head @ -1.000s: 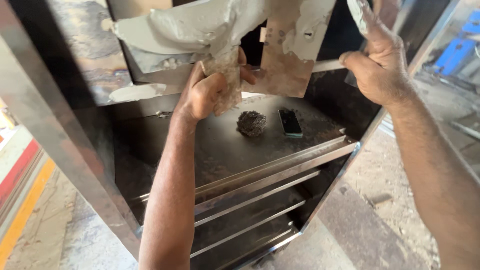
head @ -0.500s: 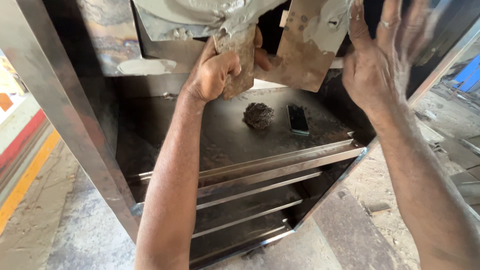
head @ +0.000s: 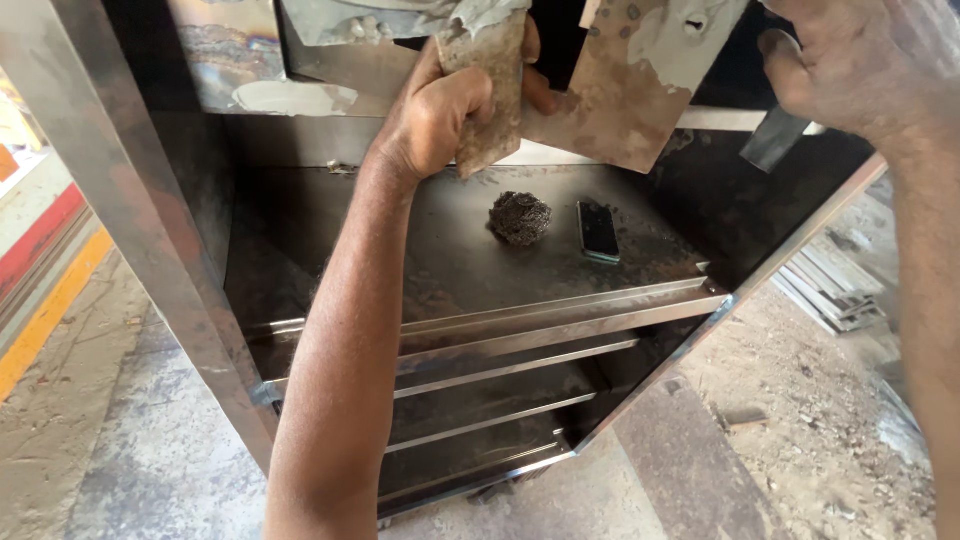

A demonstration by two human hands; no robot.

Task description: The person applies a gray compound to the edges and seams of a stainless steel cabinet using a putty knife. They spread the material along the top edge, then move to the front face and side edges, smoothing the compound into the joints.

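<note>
Two hands up at a steel cabinet (head: pixel 130 250): left hand (head: pixel 440 110) fisted round a brown abrasive sheet (head: pixel 492 95), fingers wrapped tight; right hand (head: pixel 860 65) curled over protective film (head: pixel 775 140). Below the left fingers, on a shelf (head: pixel 440 250), a steel-wool wad (head: pixel 519 217) beside a phone (head: pixel 598 231).

The right hand (head: pixel 860 60) was cut off by the top edge; its fingertips were out of view, so its grip could not be judged. The left hand (head: pixel 440 110) covered the middle of a worn sheet (head: pixel 495 100). The peeling film (head: pixel 400 18) ran past the top edge. The lower shelves (head: pixel 480 440) lay in shadow, contents indistinct.
</note>
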